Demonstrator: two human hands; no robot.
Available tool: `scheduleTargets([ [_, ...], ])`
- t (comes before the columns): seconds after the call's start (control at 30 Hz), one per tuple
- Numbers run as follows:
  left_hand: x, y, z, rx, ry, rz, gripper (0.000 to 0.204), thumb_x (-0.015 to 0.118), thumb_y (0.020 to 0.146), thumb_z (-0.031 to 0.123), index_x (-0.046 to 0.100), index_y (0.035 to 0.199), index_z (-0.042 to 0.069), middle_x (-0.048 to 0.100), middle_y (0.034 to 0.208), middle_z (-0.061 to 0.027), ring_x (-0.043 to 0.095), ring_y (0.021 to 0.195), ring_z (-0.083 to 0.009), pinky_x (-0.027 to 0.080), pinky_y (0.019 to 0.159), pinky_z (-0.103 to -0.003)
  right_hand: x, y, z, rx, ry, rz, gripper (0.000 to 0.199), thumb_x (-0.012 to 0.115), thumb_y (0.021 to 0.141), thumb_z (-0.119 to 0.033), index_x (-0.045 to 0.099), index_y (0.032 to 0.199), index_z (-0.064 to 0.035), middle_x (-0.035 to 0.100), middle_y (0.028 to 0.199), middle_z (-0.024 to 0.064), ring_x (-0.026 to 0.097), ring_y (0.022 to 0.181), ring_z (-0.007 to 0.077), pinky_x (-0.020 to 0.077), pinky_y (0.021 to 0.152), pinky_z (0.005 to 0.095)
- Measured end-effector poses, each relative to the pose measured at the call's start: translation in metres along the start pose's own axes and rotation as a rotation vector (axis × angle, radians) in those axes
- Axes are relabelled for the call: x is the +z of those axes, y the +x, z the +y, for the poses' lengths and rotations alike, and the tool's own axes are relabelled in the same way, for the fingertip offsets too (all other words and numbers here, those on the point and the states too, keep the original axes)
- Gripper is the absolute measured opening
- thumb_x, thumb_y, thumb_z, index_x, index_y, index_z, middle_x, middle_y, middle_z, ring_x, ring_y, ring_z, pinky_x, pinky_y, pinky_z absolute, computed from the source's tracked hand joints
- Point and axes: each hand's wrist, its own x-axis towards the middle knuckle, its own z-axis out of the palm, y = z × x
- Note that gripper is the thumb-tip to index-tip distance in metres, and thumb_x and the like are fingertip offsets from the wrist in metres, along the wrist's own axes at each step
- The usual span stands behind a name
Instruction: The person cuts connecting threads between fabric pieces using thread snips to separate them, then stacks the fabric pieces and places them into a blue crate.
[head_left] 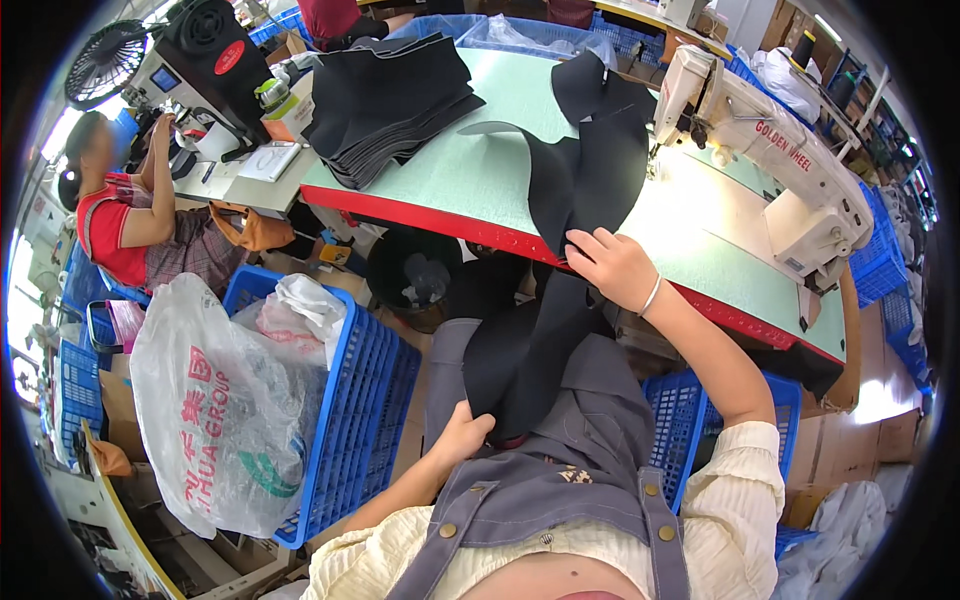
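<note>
My left hand (pixel 463 434) is closed on the lower edge of a black fabric panel (pixel 525 355) that drapes over my lap. At the table's red front edge, my right hand (pixel 616 268) pinches black fabric between thumb and fingers, its wrist wearing a bracelet. From there more black panels (pixel 610 160) lie curled and overlapping up the green tabletop (pixel 480 165); whether they are joined to the one in my lap I cannot tell. A thick stack of flat black panels (pixel 390 100) sits at the table's far left. To the right stands a white sewing machine (pixel 780 160) with its lamp lit.
Left of my legs stands a blue plastic crate (pixel 365 390) with a clear plastic bag (pixel 225 420) over it. Another blue crate (pixel 675 420) is under the table at right. A dark bin (pixel 410 275) is beneath the table. A co-worker (pixel 125 225) sits at the left.
</note>
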Motion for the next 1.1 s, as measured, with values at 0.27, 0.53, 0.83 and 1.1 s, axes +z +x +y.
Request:
scheduleTargets([
  [0.27,-0.004,0.017,-0.025,0.025,-0.073,-0.042,0.027,0.047,0.070,-0.006,0.054,0.095,-0.004,0.054,0.078,-0.0029,0.048,0.064,-0.0082,0.037,0.052,-0.023,0.016,0.005,-0.001,0.010,-0.041,-0.030,0.012,0.059,0.072,-0.015,0.051,0.078,-0.0079,0.049,0.077,0.0026,0.054,0.067,0.0150,0.0431,0.054,0.0265],
  [0.53,-0.002,0.018,-0.024,-0.091,-0.348,-0.118,0.037,0.049,0.071,-0.005,0.051,0.108,-0.007,0.057,0.103,-0.0109,0.056,0.091,-0.0182,0.046,0.079,-0.028,0.012,0.020,0.005,0.252,0.263,-0.021,0.027,0.066,0.063,-0.005,0.054,0.086,-0.0056,0.051,0.085,0.0063,0.056,0.076,0.0213,0.0474,0.062,0.0332],
  [0.83,-0.011,0.019,-0.028,-0.175,-0.663,-0.163,0.035,0.044,0.094,0.027,0.050,0.116,-0.001,0.059,0.110,-0.0114,0.058,0.101,-0.0247,0.047,0.089,-0.040,-0.035,0.026,-0.118,-0.105,0.360,-0.130,0.009,0.054,0.063,-0.014,0.050,0.069,-0.0093,0.045,0.066,0.0035,0.048,0.067,0.0185,0.0403,0.046,0.0277],
  [1.1,0.000,0.010,-0.020,-0.066,-0.447,-0.193,0.037,0.053,0.091,0.032,0.049,0.115,0.004,0.057,0.103,-0.0075,0.056,0.095,-0.0155,0.048,0.079,-0.032,-0.015,-0.028,-0.187,0.120,0.691,-0.092,0.014,0.055,0.066,-0.012,0.057,0.077,-0.0037,0.056,0.082,0.0061,0.056,0.080,0.0207,0.0485,0.060,0.0275],
])
